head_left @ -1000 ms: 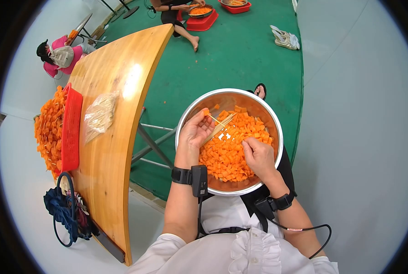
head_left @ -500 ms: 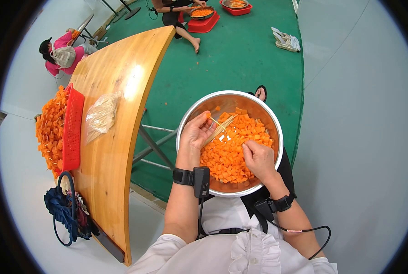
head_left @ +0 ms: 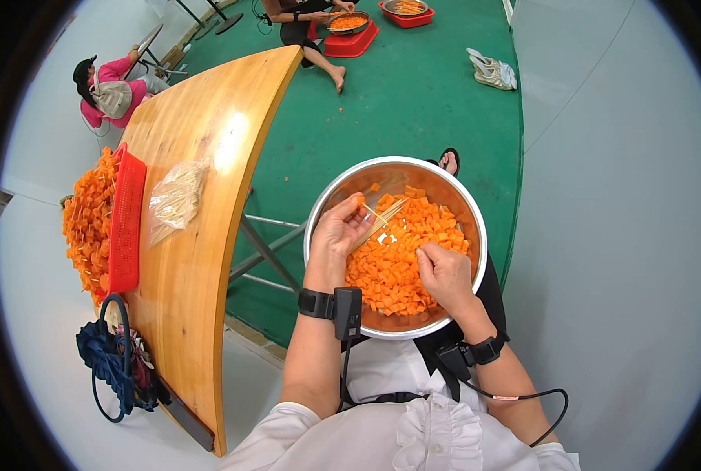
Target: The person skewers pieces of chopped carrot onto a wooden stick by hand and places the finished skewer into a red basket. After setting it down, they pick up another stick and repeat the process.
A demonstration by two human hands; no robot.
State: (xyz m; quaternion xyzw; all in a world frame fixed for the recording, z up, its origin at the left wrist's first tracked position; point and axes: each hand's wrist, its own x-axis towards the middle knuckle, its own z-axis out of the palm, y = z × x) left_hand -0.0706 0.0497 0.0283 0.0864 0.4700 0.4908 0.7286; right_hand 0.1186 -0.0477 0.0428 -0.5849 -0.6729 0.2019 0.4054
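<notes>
A metal bowl point(head_left: 476, 206) on my lap holds many small orange pieces point(head_left: 401, 271) that look like cut carrot. A bundle of thin wooden sticks point(head_left: 380, 225) lies on them beside my left hand. Over the bowl's left side, my left hand point(head_left: 341, 228) pinches a stick point(head_left: 376, 212) with an orange piece point(head_left: 361, 201) at its upper end. My right hand point(head_left: 445, 273) is closed above the pieces on the right; whatever its fingertips hold, if anything, is hidden.
A wooden table point(head_left: 201, 259) at left bears a red basket point(head_left: 128, 220) heaped with skewered orange pieces, a plastic bag of sticks point(head_left: 176, 194) and a dark blue bag point(head_left: 107, 361). Two people work farther off. White shoes point(head_left: 492, 69) lie on the green floor.
The person in pink at the upper left has moved an arm up and outward. My hands have hardly moved.
</notes>
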